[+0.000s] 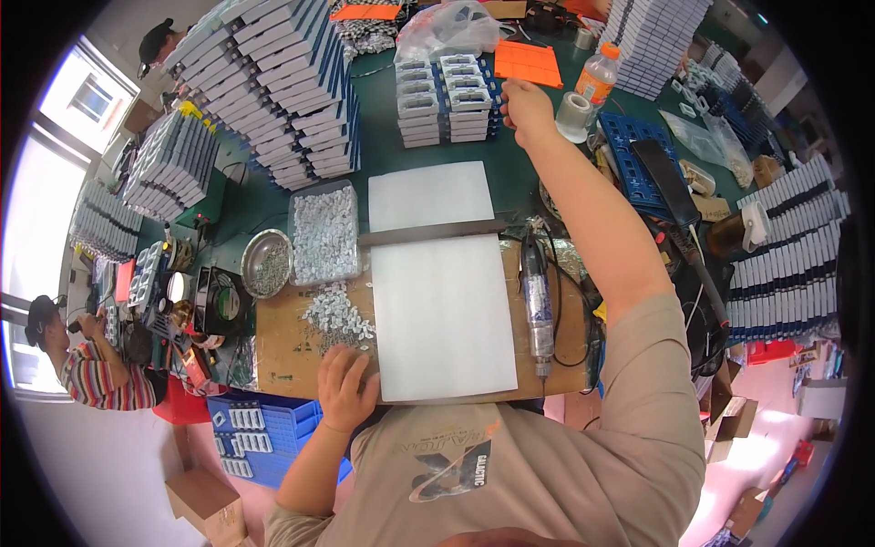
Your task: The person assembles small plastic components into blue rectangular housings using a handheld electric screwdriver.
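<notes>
Knocking the short stack of white-and-blue frames (447,102) askew looks like the main risk: right hand (521,109) sits at its right side, arm stretched far across the bench, and a sideways bump or a snagged finger could shift the upper frames. Stack stands at the back of the green table, beyond the white sheet (445,319), two columns side by side. Tape roll (573,117) and orange-capped bottle (597,77) are just right of that hand; a wide swing could tip the bottle. Second risk: left hand (344,387) rests by the front edge, close to the loose pale pieces (335,312) and small grey bits (334,341); a careless sweep could scatter these or push some under the sheet. Dark bar (433,233) lies across the sheet, so tugging the sheet would probably drag the bar too. Right hand state: fingers curled in, thumb side toward the stack; can't tell whether the tips meet a frame or pinch anything. Left hand state: palm down, fingers loosely bent and a bit apart, thumb off to the side, nothing visible held; contact with the grey bits can't be confirmed.
</notes>
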A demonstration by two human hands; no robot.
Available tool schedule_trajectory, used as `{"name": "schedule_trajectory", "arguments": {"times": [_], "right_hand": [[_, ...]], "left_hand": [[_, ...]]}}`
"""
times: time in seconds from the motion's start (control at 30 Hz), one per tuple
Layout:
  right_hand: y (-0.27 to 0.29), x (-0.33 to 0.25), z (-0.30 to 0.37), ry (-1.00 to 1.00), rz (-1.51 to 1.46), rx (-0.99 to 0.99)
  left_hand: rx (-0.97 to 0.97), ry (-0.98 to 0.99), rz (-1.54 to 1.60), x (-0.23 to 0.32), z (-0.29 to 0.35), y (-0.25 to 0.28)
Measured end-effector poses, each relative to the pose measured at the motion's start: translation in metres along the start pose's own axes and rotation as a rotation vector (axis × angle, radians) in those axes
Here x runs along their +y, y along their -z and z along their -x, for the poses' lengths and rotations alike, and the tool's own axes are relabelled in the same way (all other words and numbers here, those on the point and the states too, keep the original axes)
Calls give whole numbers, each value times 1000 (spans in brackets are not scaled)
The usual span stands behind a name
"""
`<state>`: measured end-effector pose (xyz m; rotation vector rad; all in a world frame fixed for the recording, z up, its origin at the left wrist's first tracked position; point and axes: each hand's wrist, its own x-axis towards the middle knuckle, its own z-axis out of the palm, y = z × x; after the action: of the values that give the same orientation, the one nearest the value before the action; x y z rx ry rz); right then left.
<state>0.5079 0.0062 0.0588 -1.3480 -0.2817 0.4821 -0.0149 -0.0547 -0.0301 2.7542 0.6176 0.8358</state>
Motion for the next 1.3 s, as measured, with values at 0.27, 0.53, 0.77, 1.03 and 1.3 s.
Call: {"name": "schedule_trajectory", "arguments": {"times": [0.27,0.53,0.77,1.03,1.3], "right_hand": [[6,25,-21,-247,220,28],[6,35,-27,-240,126,66],[9,39,-22,-221,51,48],[7,40,-18,-197,23,41],[17,43,-20,-148,111,-1]], "left_hand": [[39,-21,46,0,-2,2],[39,-42,52,-3,-2,-1],[28,-48,55,-3,-3,0],[17,-34,53,-1,-4,2],[23,-30,51,0,-6,5]]}}
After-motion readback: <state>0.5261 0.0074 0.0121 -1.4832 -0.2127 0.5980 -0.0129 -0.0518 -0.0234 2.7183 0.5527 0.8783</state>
